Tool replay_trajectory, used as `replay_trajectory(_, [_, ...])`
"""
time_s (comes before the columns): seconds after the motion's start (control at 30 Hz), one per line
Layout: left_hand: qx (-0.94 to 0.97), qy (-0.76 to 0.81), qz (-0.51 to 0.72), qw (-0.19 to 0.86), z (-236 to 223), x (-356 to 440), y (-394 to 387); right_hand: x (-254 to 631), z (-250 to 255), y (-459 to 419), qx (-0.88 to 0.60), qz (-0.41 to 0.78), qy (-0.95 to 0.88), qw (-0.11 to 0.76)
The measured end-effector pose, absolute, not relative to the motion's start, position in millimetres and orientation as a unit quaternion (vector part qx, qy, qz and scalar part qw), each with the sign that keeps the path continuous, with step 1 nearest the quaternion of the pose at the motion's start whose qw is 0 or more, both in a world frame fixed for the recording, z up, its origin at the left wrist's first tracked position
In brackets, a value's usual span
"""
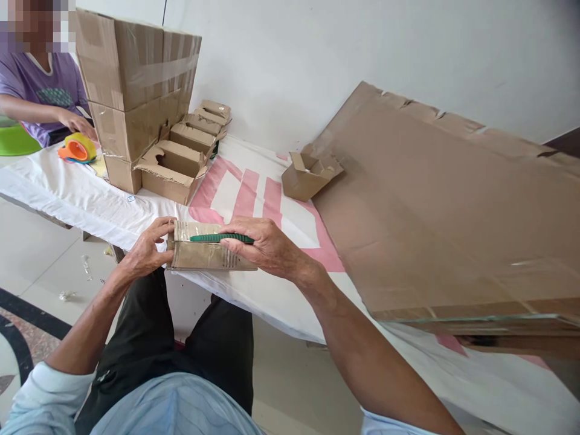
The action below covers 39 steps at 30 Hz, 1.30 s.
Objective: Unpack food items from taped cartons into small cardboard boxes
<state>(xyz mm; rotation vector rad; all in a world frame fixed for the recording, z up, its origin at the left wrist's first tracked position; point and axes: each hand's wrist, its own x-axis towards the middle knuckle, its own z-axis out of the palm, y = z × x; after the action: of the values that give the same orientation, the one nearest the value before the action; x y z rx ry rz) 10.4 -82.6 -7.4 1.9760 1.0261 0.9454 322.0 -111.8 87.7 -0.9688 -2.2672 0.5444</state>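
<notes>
At table edge (276, 317): left hand (148, 249) gripping 1 carton (202, 257), contents hidden; right hand (266, 243) grasping green tool (206, 238) atop.

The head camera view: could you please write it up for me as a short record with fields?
Left hand: holds the left end of a small cardboard box
Right hand: holds a green tool over that box
Cloth: white and pink, spread on the table
Behind, left: stacked cartons, a row of open boxes beside them
Right: large cardboard piece, single open box at its left edge
Co-worker's hand: near an orange and yellow roll
</notes>
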Motion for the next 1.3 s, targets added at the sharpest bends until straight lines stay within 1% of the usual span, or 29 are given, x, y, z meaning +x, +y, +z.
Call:
replay_trajectory(0.2, [0.765,0.4,0.362,0.352,-5,11,-83,320,96,-110,-0.366,0.203,-0.859,0.296])
replay_trajectory(0.57, [0.778,0.402,0.349,0.332,1,12,-81,302,103,-97,-0.371,0.088,-0.9,0.212])
replay_trajectory(0.73, [0.785,0.417,0.321,0.326,6,9,-78,305,104,-92,-0.388,0.065,-0.905,0.16])
replay_trajectory(0.83, [0.788,0.424,0.304,0.328,10,9,-75,321,104,-92,-0.392,0.079,-0.906,0.14])
replay_trajectory(1.0, [0.795,0.417,0.293,0.328,14,10,-73,334,98,-91,-0.4,0.105,-0.897,0.156])
replay_trajectory(1.17, [0.79,0.436,0.293,0.316,16,9,-75,315,79,-87,-0.389,0.081,-0.9,0.178])
replay_trajectory(1.3, [0.793,0.433,0.289,0.316,17,5,-75,327,71,-94,-0.386,0.061,-0.903,0.179])
